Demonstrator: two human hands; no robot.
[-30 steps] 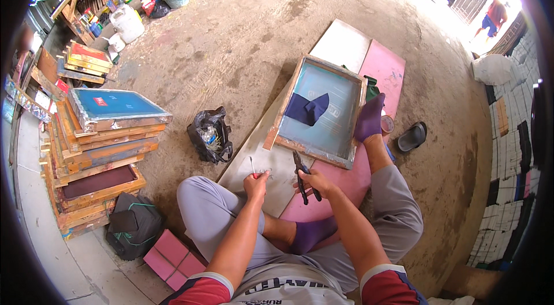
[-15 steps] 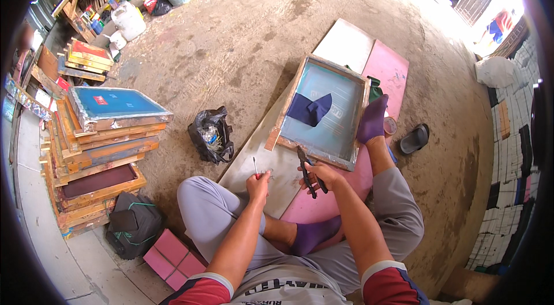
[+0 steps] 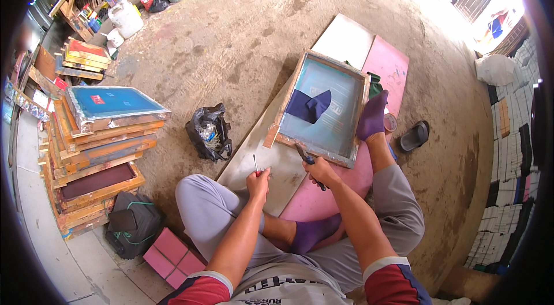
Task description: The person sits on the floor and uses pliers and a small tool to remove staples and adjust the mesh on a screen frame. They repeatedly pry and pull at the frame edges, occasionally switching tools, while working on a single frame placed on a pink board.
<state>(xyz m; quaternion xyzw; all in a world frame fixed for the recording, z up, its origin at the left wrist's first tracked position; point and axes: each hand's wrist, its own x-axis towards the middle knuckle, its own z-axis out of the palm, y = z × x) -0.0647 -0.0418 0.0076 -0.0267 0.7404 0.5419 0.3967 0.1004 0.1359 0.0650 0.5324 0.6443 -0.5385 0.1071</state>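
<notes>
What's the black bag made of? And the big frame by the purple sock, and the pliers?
Black bag: thin plastic, probably; it's shiny and crinkled. Big frame: looks like wood, brown, worn and scuffed. Pliers: likely metal, from the dark, slim tip; the right hand hides most of the handles.

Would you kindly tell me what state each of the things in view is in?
Screwdriver: gripped by the left hand, shaft pointing away
Pliers: gripped by the right hand, jaw opening unclear
Framed screen: lying flat
Blue cloth: creased, lying on that screen
Black bag: open, contents showing
Slipper: sole down, unworn
Frames at left: stacked
</notes>
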